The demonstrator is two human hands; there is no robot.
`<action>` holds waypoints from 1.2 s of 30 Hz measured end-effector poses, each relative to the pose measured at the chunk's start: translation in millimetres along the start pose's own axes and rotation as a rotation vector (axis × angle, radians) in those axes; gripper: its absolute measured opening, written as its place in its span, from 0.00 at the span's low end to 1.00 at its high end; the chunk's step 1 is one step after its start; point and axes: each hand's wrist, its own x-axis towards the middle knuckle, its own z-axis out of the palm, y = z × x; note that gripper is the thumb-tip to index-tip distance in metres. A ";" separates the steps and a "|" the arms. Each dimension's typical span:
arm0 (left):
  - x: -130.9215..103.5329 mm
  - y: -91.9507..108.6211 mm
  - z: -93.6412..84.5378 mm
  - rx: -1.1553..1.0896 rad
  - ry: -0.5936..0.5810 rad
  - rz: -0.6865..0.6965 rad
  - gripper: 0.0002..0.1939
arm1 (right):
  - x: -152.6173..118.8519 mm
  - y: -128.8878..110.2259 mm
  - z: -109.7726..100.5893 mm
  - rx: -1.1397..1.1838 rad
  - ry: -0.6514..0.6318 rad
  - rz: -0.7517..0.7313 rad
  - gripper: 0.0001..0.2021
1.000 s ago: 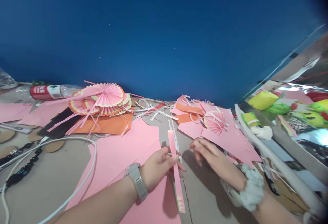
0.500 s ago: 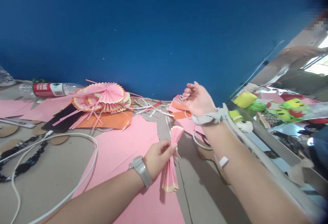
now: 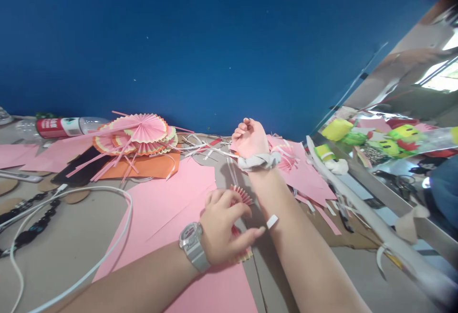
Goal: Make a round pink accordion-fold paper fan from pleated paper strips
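The folded pink paper fan (image 3: 241,193) lies at the middle of the table, partly covered by my left hand (image 3: 227,227). My left hand has its thumb and fingers spread, thumb reaching towards a small white strip (image 3: 272,221) stuck on my right forearm. Raised near the blue wall, my right hand (image 3: 248,136) has its fingers curled, and whether it holds anything is hidden. Under my left wrist spreads a large pink sheet (image 3: 179,208). Pink and yellow pleated rosettes (image 3: 143,131) rest at the back left on an orange sheet (image 3: 157,166).
A bottle with a red label (image 3: 53,127) lies at the back left. A white cable (image 3: 130,208) loops across the left side near a black beaded string (image 3: 39,224). To the right are pink paper pieces (image 3: 307,174), a white rail (image 3: 358,213) and bright toys (image 3: 390,146).
My left hand has let go of the folded fan and opened over it. My right arm has shifted left, uncovering pink paper and another pleated piece on the right.
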 end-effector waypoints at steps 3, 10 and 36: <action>-0.7 1.1 -0.3 0.061 -0.063 0.067 0.04 | -1.7 8.0 15.2 0.031 0.010 -0.022 0.13; 1.1 0.5 -1.2 0.031 -0.046 0.078 0.07 | -5.6 5.9 37.0 0.049 -0.011 -0.049 0.13; 19.3 -30.0 0.5 -0.507 0.362 -0.417 0.15 | -81.6 -15.0 -42.8 -1.325 -0.510 0.059 0.05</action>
